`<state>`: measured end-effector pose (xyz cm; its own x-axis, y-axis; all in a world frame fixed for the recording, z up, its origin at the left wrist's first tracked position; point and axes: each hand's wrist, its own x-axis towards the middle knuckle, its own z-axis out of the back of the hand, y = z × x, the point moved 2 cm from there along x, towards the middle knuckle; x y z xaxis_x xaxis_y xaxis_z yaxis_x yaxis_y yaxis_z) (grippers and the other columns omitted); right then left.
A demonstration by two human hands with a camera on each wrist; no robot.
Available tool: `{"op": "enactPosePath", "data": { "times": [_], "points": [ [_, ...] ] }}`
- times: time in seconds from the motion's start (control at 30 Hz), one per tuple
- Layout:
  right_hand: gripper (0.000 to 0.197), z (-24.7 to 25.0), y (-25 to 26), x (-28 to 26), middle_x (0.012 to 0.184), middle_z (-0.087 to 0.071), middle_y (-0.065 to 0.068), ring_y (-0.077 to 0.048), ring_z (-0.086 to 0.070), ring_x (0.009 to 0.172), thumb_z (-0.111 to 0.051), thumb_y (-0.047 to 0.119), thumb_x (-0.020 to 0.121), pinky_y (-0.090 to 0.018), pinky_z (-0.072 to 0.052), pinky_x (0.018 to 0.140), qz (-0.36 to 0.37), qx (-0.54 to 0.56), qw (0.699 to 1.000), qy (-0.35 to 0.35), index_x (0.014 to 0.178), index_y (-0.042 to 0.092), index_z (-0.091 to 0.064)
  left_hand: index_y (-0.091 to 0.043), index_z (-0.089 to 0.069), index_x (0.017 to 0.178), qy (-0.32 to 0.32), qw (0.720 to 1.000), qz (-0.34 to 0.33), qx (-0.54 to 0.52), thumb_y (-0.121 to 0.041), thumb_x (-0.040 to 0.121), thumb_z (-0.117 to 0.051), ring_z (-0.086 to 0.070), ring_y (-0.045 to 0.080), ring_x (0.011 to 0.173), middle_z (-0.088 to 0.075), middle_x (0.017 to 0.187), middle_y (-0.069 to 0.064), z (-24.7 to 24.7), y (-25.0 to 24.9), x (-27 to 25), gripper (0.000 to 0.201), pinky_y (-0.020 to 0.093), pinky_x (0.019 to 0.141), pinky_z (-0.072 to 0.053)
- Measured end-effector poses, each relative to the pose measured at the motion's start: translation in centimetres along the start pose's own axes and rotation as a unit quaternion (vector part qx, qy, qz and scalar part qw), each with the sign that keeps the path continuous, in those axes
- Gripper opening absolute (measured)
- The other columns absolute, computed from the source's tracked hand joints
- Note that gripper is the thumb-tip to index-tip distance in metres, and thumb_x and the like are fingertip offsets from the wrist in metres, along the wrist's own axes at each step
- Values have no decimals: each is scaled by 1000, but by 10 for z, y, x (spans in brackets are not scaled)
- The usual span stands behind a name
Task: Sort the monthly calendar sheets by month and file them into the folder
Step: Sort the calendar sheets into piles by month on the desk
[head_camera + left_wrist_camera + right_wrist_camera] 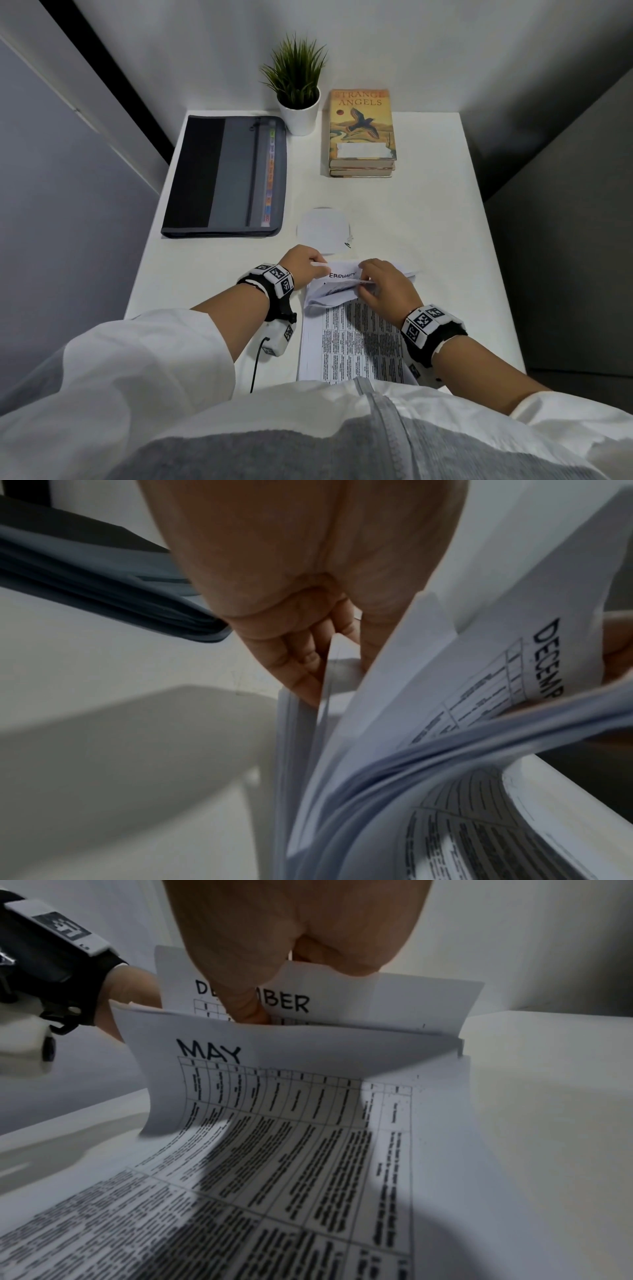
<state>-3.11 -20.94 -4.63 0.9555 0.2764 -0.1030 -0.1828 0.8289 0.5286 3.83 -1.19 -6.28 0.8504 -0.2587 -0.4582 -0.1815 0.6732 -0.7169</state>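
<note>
A stack of white calendar sheets [356, 346] lies at the near edge of the white table [445, 240], its far ends bent upward. My left hand [305, 265] pinches the raised far-left corner of the sheets [329, 693]. My right hand [380, 287] curls over the lifted top edges and holds some sheets back. A sheet headed FEBRUARY [344, 275] shows between my hands. The right wrist view shows a sheet headed DECEMBER [377, 1001] standing behind a curled sheet headed MAY [274, 1096]. The grey and black zip folder [226, 176] lies flat and zipped at the far left.
A potted green plant [297, 92] stands at the back centre. A small pile of books [361, 133] sits to its right. A round white coaster [323, 229] lies just beyond my hands. Grey walls enclose the table on three sides.
</note>
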Motion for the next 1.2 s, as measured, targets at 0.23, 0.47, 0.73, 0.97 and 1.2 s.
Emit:
{"op": "enactPosePath", "data": {
  "times": [0.23,0.47,0.73,0.97,1.2],
  "points": [
    [12,0,-3,-2,83,-59,0,-17,-48,90,-65,25,82,-36,-47,67,-28,16,999,-6,83,15,-58,-7,-69,81,-1,998,23,-51,-30,80,-77,-62,15,80,-69,85,2,-3,3,-1,24,26,75,-48],
    [12,0,-7,-1,86,-58,4,-19,-55,81,-62,27,85,-32,-45,62,-34,17,999,3,86,17,-55,-16,-73,79,29,999,8,-24,-19,85,-70,-60,8,74,-67,76,-10,2,0,1,7,19,67,-44],
    [13,6,-10,3,86,-55,3,-19,-50,89,-66,25,81,-33,-45,68,-29,3,1000,2,88,15,-62,-12,-76,89,84,994,-12,-65,-15,83,-75,-61,4,78,-70,80,-4,-3,-6,-2,7,15,76,-47],
    [17,6,-10,5,97,-57,2,-16,-51,86,-68,29,80,-29,-46,67,-39,8,999,30,95,23,-64,-16,-79,82,103,989,29,-102,-27,81,-76,-64,11,92,-74,91,-1,1,-9,-5,11,20,79,-46],
    [13,6,-8,6,88,-54,-1,-18,-51,81,-65,29,82,-31,-44,67,-41,10,999,31,84,18,-59,-14,-47,138,2,996,80,34,-31,91,-62,-43,23,132,-44,143,9,3,5,4,53,33,109,-35]
  ]
}}
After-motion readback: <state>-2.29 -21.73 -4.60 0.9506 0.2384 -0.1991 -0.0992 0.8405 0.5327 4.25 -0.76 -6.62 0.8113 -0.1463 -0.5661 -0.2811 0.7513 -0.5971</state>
